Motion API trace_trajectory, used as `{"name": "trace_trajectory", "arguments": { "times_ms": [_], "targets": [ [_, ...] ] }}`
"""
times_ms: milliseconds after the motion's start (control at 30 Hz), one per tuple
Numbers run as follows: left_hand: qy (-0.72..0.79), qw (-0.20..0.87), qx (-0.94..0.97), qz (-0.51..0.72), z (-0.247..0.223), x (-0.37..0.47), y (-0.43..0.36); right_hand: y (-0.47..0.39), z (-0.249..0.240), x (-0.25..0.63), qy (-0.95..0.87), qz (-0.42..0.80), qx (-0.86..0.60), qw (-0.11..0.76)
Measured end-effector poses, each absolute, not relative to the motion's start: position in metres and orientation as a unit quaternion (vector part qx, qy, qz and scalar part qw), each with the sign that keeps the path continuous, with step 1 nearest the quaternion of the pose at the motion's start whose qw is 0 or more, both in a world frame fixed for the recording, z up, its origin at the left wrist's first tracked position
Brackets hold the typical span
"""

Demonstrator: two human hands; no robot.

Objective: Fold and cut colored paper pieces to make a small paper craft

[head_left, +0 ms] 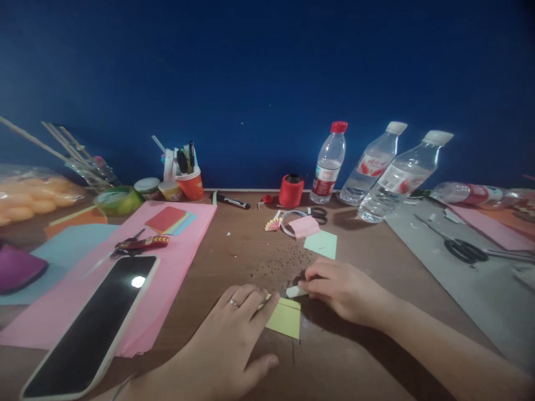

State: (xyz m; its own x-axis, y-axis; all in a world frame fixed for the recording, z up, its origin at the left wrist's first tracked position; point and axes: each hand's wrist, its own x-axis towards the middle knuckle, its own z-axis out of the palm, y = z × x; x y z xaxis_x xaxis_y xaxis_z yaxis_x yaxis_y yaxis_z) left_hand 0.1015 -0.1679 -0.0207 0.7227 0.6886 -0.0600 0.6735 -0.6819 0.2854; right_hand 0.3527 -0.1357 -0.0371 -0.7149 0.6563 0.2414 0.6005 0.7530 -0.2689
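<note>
My right hand [340,287] is closed in a pinch on a small white block, by its look an eraser [296,291], held low at the table just past a yellow paper [286,320]. A crease or band crosses the upper part of that paper. Flat on the tabletop, my left hand [244,323] is open, its fingertips on the left edge of the paper and its thumb apart. Dark crumbs [286,259] are scattered beyond both hands. A pale green paper [321,244] and a folded pink paper [304,226] lie past my right hand.
A phone [94,328] rests on pink sheets [184,250] at left. Along the wall stand a pen cup [190,185], red thread spool [291,192] and water bottles [328,172]. Scissors [318,215] lie near the spool; black-handled scissors [463,250] lie on a grey mat [443,278].
</note>
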Motion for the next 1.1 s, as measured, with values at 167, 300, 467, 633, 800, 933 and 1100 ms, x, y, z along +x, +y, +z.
{"name": "trace_trajectory", "arguments": {
  "times_ms": [167, 300, 467, 633, 800, 933, 1100],
  "targets": [
    [0.357, 0.158, 0.920, 0.025, -0.0247, 0.0998, -0.1650, -0.1362, -0.0390, 0.3537, -0.919, 0.091, -0.351, 0.158],
    [0.356, 0.158, 0.921, 0.015, -0.0260, 0.0991, -0.1635, -0.1352, -0.0394, 0.3533, -0.917, 0.094, -0.356, 0.156],
    [0.355, 0.155, 0.922, 0.009, -0.0265, 0.0984, -0.1640, -0.1338, -0.0370, 0.3543, -0.914, 0.100, -0.364, 0.150],
    [0.361, 0.141, 0.921, 0.014, -0.0281, 0.0992, -0.1647, -0.1332, -0.0365, 0.3541, -0.915, 0.096, -0.364, 0.144],
    [0.365, 0.135, 0.921, 0.018, -0.0289, 0.0994, -0.1656, -0.1324, -0.0376, 0.3527, -0.915, 0.093, -0.363, 0.150],
    [0.367, 0.134, 0.920, 0.019, -0.0277, 0.0992, -0.1666, -0.1314, -0.0381, 0.3509, -0.917, 0.096, -0.359, 0.147],
    [0.369, 0.131, 0.920, 0.032, -0.0298, 0.0987, -0.1670, -0.1309, -0.0389, 0.3477, -0.916, 0.093, -0.361, 0.152]
  ]
}}
